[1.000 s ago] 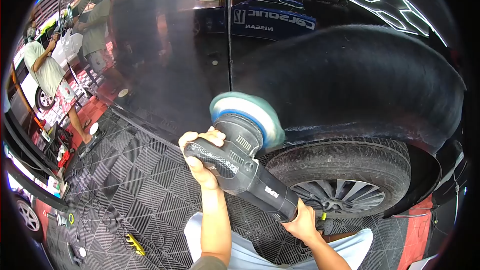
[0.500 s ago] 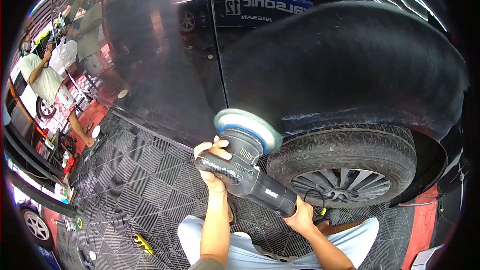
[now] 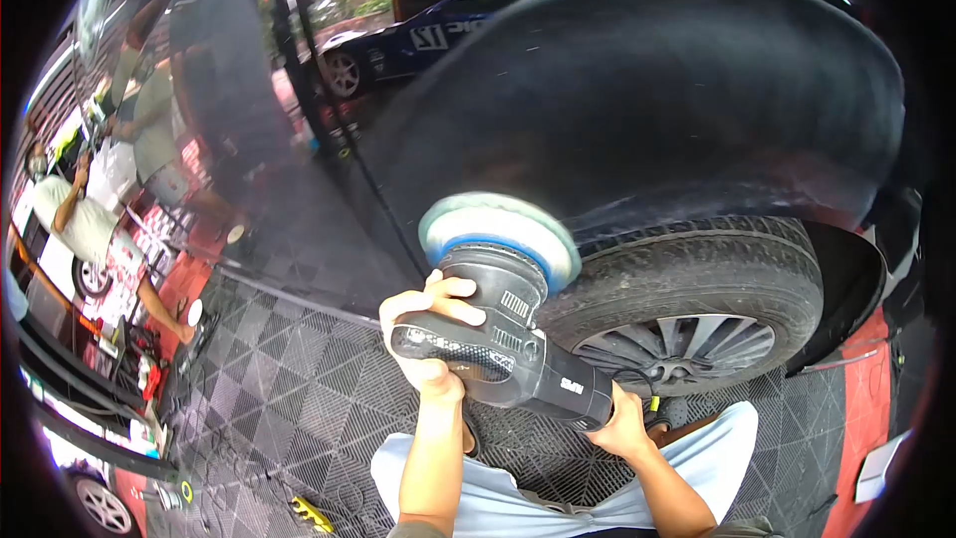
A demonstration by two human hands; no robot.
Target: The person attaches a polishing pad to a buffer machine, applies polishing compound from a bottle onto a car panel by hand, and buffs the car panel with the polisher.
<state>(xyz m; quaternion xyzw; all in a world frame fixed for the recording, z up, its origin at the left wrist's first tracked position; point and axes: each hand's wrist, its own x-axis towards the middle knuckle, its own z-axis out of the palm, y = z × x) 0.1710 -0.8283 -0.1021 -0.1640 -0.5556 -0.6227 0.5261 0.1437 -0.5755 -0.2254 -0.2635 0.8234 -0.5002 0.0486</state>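
A black car polisher (image 3: 538,376) is in both my hands, its pale round pad (image 3: 503,224) with a blue backing edge against the dark car's lower panel (image 3: 637,100), just left of the wheel arch. My left hand (image 3: 426,334) wraps the textured front handle, fingers over the top and thumb below. Around the rear body of the polisher, my right hand (image 3: 622,421) is closed. The pad's working face is hidden, and I cannot tell whether it is pressed flat. Beside the polisher stands the dusty tyre (image 3: 687,264) with its multi-spoke rim.
At far left a person (image 3: 85,209) in a light shirt stands near a white car, also reflected in the door (image 3: 239,199). A yellow tool (image 3: 312,515) lies on the grey tiled floor (image 3: 269,379), with cable nearby. A red floor strip (image 3: 864,408) runs at right.
The view has shifted. The polisher's pad now sits to the right of the door seam, where it previously overlapped the seam's lower end. Both hands keep their grip.
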